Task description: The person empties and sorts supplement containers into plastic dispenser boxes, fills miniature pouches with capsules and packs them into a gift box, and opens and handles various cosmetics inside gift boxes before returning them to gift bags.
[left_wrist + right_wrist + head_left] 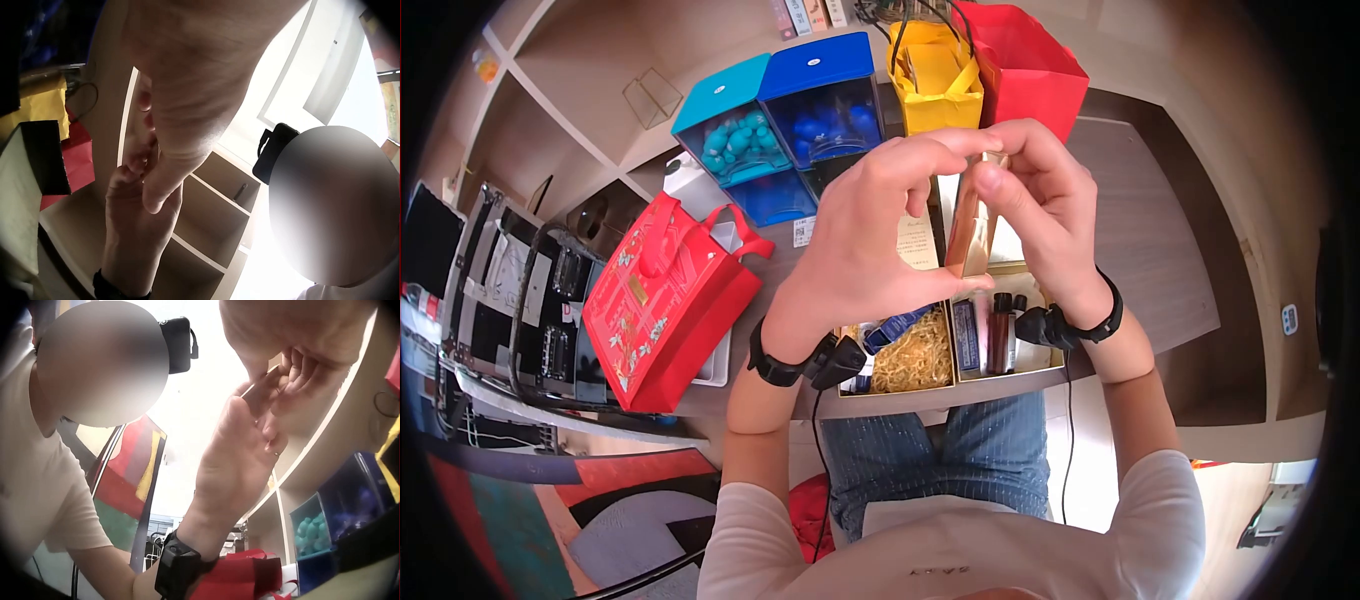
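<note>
Both hands hold a slim, shiny gold box upright above an open gift box on the table. My left hand spans it, thumb at its lower end and fingertips at its top. My right hand pinches the upper end between thumb and fingers. In the right wrist view a thin edge of the gold box shows between the hands; in the left wrist view the fingers mostly hide it. Below, the gift box holds shredded paper straw, a dark blue ribbon-like piece and small dark bottles.
A red paper gift bag stands left on the table. Teal and blue drawer boxes are behind the hands, beside a yellow bag and a red bag. Bare tabletop lies to the right. Cables hang from both wrist cameras.
</note>
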`<state>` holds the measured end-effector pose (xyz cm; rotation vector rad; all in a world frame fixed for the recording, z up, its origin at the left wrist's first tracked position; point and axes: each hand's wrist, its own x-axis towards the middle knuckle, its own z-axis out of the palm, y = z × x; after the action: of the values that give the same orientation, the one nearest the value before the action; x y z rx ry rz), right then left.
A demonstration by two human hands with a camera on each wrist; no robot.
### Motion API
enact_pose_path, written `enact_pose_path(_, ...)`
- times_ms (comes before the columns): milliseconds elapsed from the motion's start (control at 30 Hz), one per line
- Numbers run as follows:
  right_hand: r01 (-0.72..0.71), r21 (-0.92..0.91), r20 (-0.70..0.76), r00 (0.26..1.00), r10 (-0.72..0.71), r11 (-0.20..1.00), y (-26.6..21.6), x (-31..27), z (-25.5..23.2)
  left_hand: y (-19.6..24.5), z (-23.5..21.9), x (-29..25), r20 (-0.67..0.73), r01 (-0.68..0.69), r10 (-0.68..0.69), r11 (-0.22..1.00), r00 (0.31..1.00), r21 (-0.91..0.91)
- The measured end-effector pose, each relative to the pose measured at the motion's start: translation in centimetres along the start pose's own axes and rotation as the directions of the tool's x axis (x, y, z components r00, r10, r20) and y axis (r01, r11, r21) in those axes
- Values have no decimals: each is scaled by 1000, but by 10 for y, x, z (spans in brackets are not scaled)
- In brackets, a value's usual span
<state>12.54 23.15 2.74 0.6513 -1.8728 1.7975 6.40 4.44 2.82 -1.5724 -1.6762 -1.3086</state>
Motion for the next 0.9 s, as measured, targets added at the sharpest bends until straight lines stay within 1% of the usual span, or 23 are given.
enact_pose_path(33,-34,-17,3,999,34,999,-1,0,-2,-1,1,0,9,-13,13,1000,1000,-11)
enact_pose_path(67,-34,-16,5,999,34,999,0,0,-5,-2,1,1,16,-25,26,999,1000,-21)
enact_pose_path(100,-7,-50,8,1000,7,999,0,0,-7,-2,2,1,14,-25,25,999,1000,-19)
enact_pose_path(167,21,-85,12,1000,-20,996,-1,1,-8,0,2,2,9,-77,77,996,997,34)
enact_pose_path(233,-24,74,85,996,18,997,-4,3,-7,0,0,2,10,-89,88,994,996,67)
enact_pose_path(267,-23,74,86,996,16,997,-6,4,-6,0,-1,2,13,-99,98,990,995,102)
enact_pose_path(300,39,8,110,993,-39,999,-7,5,-4,-2,0,2,12,-99,99,990,995,104)
enact_pose_path(333,102,-57,137,986,-93,993,-8,6,-3,-6,1,2,-38,-131,136,986,990,104)
enact_pose_path(367,80,-69,189,980,-66,994,-7,6,-8,-8,2,2,-87,-163,172,981,981,106)
enact_pose_path(400,81,-69,189,980,-67,994,-4,7,-9,-7,2,2,-86,-164,173,981,981,107)
enact_pose_path(467,104,52,229,967,-113,993,0,10,-11,-3,3,2,-89,-163,178,975,980,149)
enact_pose_path(500,104,52,228,967,-114,993,-1,10,-12,-2,2,1,-88,-164,178,975,980,149)
enact_pose_path(567,-94,195,302,953,31,976,-5,11,-14,-2,1,0,-54,-139,149,978,987,155)
enact_pose_path(600,-93,196,302,953,30,976,-6,12,-14,-2,0,0,-53,-140,150,978,987,156)
enact_pose_path(667,-108,258,317,948,21,960,-8,15,-11,-2,-2,1,-83,-140,162,965,983,220)
enact_pose_path(700,-107,260,318,948,20,960,-8,15,-12,-3,-2,1,-83,-140,162,965,983,222)
enact_pose_path(767,2,131,224,974,-32,991,-7,14,-14,-9,0,0,-84,-154,182,952,980,265)
enact_pose_path(800,3,130,227,973,-33,991,-5,14,-13,-11,1,0,-87,-154,182,951,979,267)
enact_pose_path(867,71,-29,130,989,-66,997,-3,12,-10,-15,4,-1,-101,-177,205,956,973,235)
enact_pose_path(900,45,-33,74,996,-42,998,-6,10,-5,-15,3,0,-101,-178,206,956,973,235)
